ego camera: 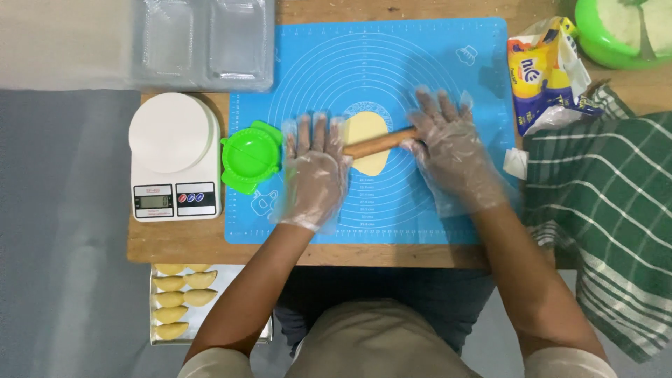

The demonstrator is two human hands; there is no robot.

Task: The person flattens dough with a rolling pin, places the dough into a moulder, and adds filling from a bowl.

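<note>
Both gloved hands lie flat and open-palmed on a wooden rolling pin (378, 143): the left hand (316, 171) presses its near end, the right hand (448, 157) its far end. Under the pin lies an oval of pale yellow dough (365, 129), partly flattened and not yet shaped, at the middle of a blue silicone mat (392, 203). Left of the dough a green dumpling press (250, 157) sits open and unfilled. Below the mat's left corner, a tray (210, 329) holds a batch of folded crescents, so part of the work looks done. Left of the mat stands a white kitchen scale (175, 157); right of it lie a flour bag (549, 73) and a striped cloth (602, 210), all on a wooden table (182, 245).
</note>
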